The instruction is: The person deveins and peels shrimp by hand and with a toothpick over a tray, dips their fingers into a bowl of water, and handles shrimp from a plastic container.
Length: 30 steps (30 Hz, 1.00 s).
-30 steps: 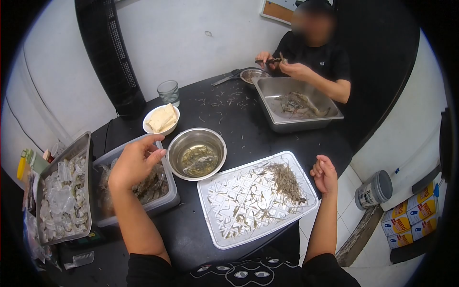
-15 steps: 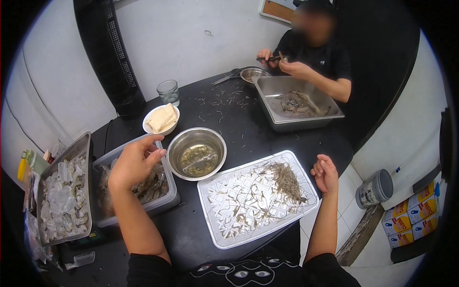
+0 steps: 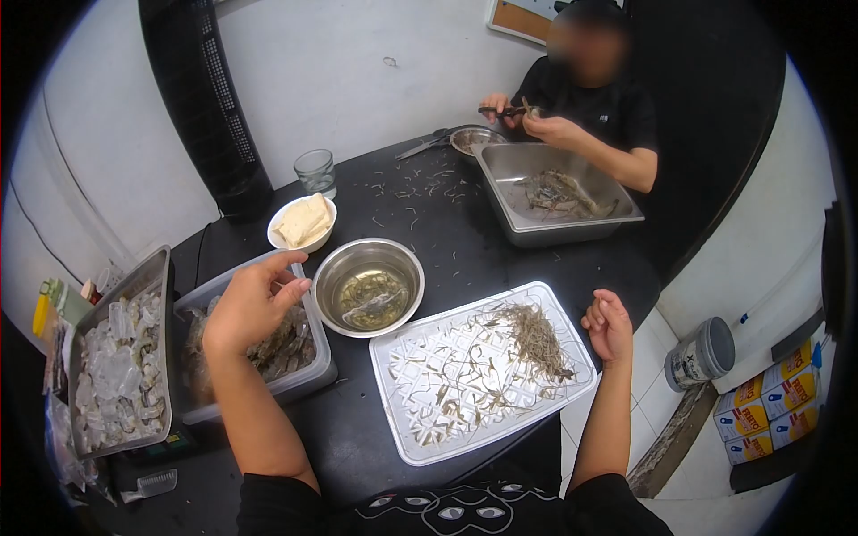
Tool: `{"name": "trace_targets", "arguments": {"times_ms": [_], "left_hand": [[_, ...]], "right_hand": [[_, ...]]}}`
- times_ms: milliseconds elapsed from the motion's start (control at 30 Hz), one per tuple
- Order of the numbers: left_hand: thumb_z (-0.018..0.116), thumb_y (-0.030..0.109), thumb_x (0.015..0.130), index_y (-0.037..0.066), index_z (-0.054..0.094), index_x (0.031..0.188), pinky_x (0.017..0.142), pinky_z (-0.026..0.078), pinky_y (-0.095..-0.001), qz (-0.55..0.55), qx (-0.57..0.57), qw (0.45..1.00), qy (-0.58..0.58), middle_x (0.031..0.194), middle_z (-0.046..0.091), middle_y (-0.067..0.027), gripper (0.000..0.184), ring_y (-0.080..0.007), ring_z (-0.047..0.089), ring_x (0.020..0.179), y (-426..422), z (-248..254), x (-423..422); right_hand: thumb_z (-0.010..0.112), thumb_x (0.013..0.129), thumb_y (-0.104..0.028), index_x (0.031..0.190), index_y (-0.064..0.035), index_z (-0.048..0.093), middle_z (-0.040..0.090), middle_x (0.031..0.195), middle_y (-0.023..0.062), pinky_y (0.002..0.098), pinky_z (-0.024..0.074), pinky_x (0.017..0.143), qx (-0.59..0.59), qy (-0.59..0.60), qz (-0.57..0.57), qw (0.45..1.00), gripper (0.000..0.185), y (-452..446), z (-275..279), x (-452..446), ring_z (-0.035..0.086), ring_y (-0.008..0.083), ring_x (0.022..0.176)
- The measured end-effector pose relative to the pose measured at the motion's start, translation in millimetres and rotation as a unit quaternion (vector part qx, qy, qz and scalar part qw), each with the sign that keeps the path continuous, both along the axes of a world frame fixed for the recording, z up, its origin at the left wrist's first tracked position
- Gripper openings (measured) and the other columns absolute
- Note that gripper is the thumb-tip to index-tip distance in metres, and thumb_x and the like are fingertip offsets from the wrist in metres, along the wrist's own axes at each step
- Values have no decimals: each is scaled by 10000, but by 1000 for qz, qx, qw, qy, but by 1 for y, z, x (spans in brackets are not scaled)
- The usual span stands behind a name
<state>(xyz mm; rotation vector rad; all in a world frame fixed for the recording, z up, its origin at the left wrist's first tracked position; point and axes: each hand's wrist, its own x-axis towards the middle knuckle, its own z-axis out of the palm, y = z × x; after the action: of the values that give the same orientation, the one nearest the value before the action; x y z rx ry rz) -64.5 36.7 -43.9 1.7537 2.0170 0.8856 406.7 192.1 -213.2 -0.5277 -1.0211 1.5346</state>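
My left hand (image 3: 255, 302) hovers over the near-right part of a clear plastic tub (image 3: 323, 362) of raw shrimp (image 3: 293, 350). Its thumb and forefinger are apart and hold nothing. Just right of it stands a steel bowl (image 3: 413, 308) of cloudy liquid with greenish-brown bits and a pale, glassy-looking piece in it. My right hand (image 3: 609, 327) is raised beside the right edge of a white ridged tray (image 3: 389, 375), its fingers curled in with nothing visible in them. On the tray lie a heap of thin shrimp legs and feelers (image 3: 539, 344) and many scattered strands.
Left is a metal pan (image 3: 167, 357) of shrimp and ice, a comb (image 3: 158, 483) near it. Beyond are a white bowl with a pale block (image 3: 304, 223) and a glass (image 3: 315, 170). A co-worker (image 3: 585, 107) holds dark scissors over a steel pan (image 3: 536, 237).
Both my hands stay nearly still. In the steel bowl, the pale shape in the liquid looks slightly different. The co-worker's hands have barely moved.
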Motion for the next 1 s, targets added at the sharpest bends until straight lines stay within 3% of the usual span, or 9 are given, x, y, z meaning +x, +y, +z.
{"name": "trace_targets", "arguments": {"times_ms": [767,933,1000], "left_hand": [[613,284,832,14,582,1131,714,477,-344,-20,40,999,0,834,649,-171,403,-279,628,759,-4,0,-13],[614,285,838,39,587,1138,759,474,-333,-54,56,996,-32,887,653,-157,389,-233,617,824,-5,-5,-17],[602,184,858,35,575,1148,691,457,-276,-46,63,996,-50,811,635,-96,326,-134,566,729,-6,-7,-17]], "right_hand": [[491,921,-128,1144,-88,537,348,642,-29,256,352,616,2,15,44,999,232,11,-8,10,343,76,576],[498,916,-134,1154,-104,531,351,640,-30,257,337,629,-22,29,40,999,241,10,-5,11,339,79,580],[503,912,-134,1151,-112,535,354,633,-29,258,339,624,-25,27,26,999,242,10,-4,8,343,80,583]]}}
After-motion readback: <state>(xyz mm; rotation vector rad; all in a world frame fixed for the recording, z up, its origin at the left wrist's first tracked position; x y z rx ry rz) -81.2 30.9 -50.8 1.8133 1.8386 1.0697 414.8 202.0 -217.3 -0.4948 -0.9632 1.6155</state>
